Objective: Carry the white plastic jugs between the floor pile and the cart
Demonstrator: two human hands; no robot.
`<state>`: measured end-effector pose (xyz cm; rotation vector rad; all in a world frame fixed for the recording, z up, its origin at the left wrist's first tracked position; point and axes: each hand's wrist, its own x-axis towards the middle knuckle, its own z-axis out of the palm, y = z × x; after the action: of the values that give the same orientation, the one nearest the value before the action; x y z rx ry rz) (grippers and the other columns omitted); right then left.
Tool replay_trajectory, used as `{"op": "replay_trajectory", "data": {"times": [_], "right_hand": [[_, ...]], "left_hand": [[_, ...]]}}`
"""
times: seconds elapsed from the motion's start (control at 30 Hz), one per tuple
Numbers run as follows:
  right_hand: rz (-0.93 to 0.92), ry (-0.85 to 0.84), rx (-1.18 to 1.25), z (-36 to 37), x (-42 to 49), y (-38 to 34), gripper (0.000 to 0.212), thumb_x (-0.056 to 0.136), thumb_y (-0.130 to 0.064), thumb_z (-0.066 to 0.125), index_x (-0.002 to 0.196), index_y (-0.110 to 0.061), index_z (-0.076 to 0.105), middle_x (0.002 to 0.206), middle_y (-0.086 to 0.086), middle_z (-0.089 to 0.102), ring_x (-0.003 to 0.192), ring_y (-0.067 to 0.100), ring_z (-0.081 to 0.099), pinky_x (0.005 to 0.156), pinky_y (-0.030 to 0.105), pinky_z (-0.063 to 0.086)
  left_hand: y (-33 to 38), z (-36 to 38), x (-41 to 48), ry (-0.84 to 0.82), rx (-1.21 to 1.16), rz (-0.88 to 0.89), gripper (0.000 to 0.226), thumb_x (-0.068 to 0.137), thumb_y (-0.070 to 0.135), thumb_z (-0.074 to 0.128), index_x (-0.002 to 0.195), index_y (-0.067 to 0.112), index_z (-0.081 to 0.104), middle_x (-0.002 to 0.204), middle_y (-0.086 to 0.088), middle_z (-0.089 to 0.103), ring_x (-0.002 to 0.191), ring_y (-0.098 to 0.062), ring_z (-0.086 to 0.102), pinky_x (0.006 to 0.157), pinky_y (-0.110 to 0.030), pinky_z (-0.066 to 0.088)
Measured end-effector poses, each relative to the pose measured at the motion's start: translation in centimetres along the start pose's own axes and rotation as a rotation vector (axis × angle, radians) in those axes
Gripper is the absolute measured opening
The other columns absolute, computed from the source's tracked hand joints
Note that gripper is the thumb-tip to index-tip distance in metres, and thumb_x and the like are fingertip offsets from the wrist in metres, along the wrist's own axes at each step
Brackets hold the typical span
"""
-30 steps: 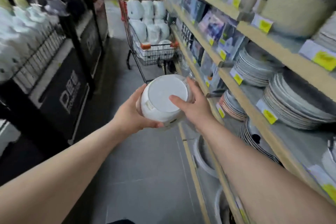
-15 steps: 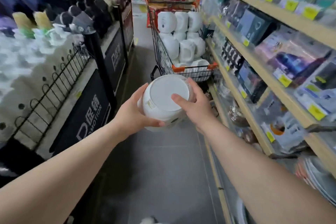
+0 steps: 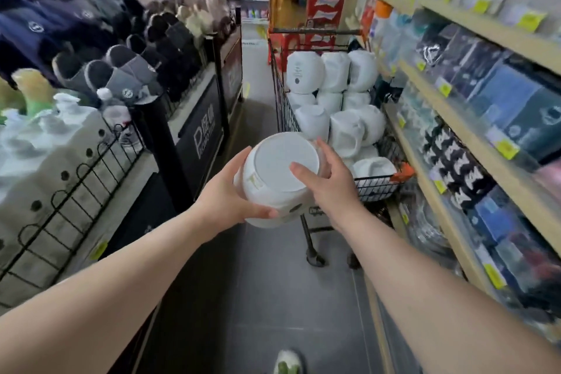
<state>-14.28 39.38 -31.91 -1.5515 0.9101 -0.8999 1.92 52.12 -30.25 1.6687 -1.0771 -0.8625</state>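
The shopping cart [image 3: 334, 118] grew from small at upper centre to large at centre-right, its near rim now just behind the hands & the white pot [image 3: 277, 181]. Plate stacks on the right shelves [image 3: 473, 143] slid out of frame; boxed goods replaced them. Slippers [image 3: 121, 76] came into view upper left. A shoe [image 3: 287, 363] appeared at bottom centre.

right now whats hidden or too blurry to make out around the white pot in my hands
- White pot, head view: only its base shows; the opening faces away, and the left hand and right hand cover its sides.
- Small label on the pot: too small to read.
- Price tags, right-hand shelf: blurred.
- Shopping cart: the pot hides its near left corner.
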Motion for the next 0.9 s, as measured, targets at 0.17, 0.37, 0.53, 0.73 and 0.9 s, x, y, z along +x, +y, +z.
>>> {"op": "replay_trajectory", "data": {"times": [0.17, 0.37, 0.53, 0.73, 0.9], "right_hand": [[-0.040, -0.028, -0.006, 0.0, 11.2, -0.9, 0.090, 0.060, -0.054, 0.080, 0.141, -0.039, 0.044, 0.130, -0.026, 0.048, 0.124, -0.003, 0.045, 0.103, 0.023, 0.041], [-0.058, 0.021, -0.027, 0.7, 21.9, -0.4, 0.080, 0.071, -0.045, 0.081, 0.142, -0.038, 0.043, 0.135, -0.023, 0.047, 0.124, -0.003, 0.043, 0.101, 0.019, 0.040], [-0.027, 0.220, 0.005, 1.7, 30.5, 1.2, 0.078, 0.068, -0.047, 0.079, 0.139, -0.038, 0.047, 0.125, -0.029, 0.051, 0.123, -0.002, 0.048, 0.106, 0.027, 0.041], [0.038, 0.499, 0.003, 0.3, 38.4, 1.8, 0.071, 0.071, -0.045, 0.081, 0.134, -0.043, 0.050, 0.119, -0.032, 0.051, 0.113, -0.008, 0.050, 0.088, 0.010, 0.044], [0.082, 0.685, -0.009, -3.4, 42.3, 2.8, 0.067, 0.072, -0.045, 0.081, 0.131, -0.047, 0.051, 0.110, -0.042, 0.048, 0.098, -0.025, 0.047, 0.079, 0.008, 0.045]], "left_hand": [[1.1, -0.9, 10.3, 0.049, -0.031, -0.005, 0.127, 0.033, 0.038, 0.092, 0.142, 0.056, 0.027, 0.127, 0.026, 0.048, 0.119, -0.017, 0.054, 0.083, -0.040, 0.058], [1.4, -3.0, 22.4, 0.007, 0.003, 0.037, 0.125, 0.033, 0.041, 0.093, 0.138, 0.059, 0.027, 0.119, 0.037, 0.047, 0.116, -0.013, 0.054, 0.089, -0.043, 0.056], [1.4, -4.4, 34.7, -0.138, 0.000, 0.108, 0.105, 0.039, 0.035, 0.095, 0.115, 0.075, 0.036, 0.111, 0.038, 0.054, 0.111, -0.010, 0.057, 0.076, -0.032, 0.058], [3.5, -3.7, 48.0, -0.400, 0.019, 0.177, 0.111, 0.042, 0.028, 0.097, 0.134, 0.052, 0.040, 0.127, 0.014, 0.055, 0.120, -0.018, 0.054, 0.092, -0.051, 0.053], [5.2, 0.8, 56.4, -0.585, 0.084, 0.272, 0.109, 0.041, 0.037, 0.094, 0.133, 0.056, 0.039, 0.126, 0.021, 0.052, 0.116, -0.016, 0.055, 0.087, -0.048, 0.055]]}}
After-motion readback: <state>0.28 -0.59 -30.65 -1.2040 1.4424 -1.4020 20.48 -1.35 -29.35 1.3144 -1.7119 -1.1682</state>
